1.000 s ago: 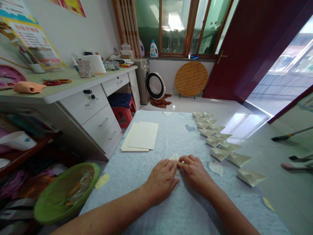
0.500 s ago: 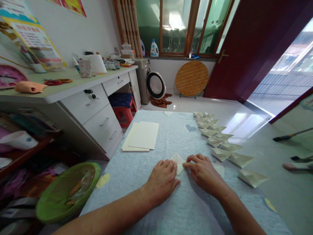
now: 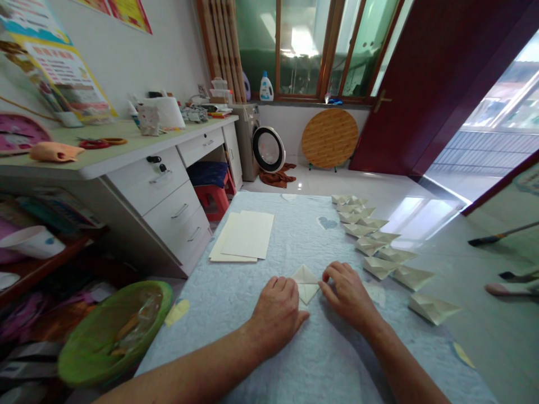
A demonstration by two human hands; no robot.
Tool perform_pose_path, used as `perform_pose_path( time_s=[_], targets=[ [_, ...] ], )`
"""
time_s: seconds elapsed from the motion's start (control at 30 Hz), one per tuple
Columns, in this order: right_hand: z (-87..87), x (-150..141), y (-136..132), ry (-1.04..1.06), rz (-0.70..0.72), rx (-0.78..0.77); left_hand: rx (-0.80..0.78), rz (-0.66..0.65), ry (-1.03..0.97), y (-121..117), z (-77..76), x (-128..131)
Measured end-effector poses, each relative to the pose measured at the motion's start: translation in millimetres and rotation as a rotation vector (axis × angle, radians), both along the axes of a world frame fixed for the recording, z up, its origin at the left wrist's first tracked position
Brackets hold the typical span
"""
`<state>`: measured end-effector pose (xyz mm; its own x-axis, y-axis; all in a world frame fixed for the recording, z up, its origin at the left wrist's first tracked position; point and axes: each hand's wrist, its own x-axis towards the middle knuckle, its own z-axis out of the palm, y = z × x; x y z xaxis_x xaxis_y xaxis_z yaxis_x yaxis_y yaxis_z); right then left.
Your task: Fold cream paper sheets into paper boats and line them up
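My right hand has slid off to the side, and now the folded paper (image 3: 306, 284) shows whole, lying flat on the blue quilted cloth (image 3: 337, 367) with only a light touch on it. My left hand (image 3: 278, 320) sits open, palm down, against the paper's left side; my right hand (image 3: 347, 297) is loosely curled, fingertips at its right corner, gripping nothing. Off to the paper's right run the paper boats (image 3: 379, 267); beyond it lies a stack of sheets (image 3: 246, 235).
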<state>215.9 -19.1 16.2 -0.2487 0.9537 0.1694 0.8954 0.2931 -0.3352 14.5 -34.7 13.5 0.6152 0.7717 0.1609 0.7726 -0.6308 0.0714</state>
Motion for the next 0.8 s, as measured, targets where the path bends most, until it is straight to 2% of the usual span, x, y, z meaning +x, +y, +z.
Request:
perform_pose_path(
  time_s=[0.13,0.27,0.37,0.5,0.67,0.8],
  targets=[
    [-12.2,-12,1,-0.03,-0.111,0.003,-0.01,0.008,-0.05,3,1.5,-2],
    [-18.1,-19,3,0.043,-0.142,-0.014,-0.037,0.014,-0.096,8,0.0,-4],
    [-17.5,-21,6,0.221,-0.137,-0.03,-0.056,0.032,-0.211,13,-6.2,-6],
    [-12.7,-23,5,0.504,-0.056,-0.113,-0.024,0.017,-0.517,19,-12.4,-9],
    [-7.4,-28,-2,0.621,0.054,-0.021,-0.175,-0.057,-0.744,24,-4.2,-11],
    [-4.9,-30,-3,0.69,0.056,0.035,-0.39,0.024,-0.969,25,1.7,-11]
  ],
)
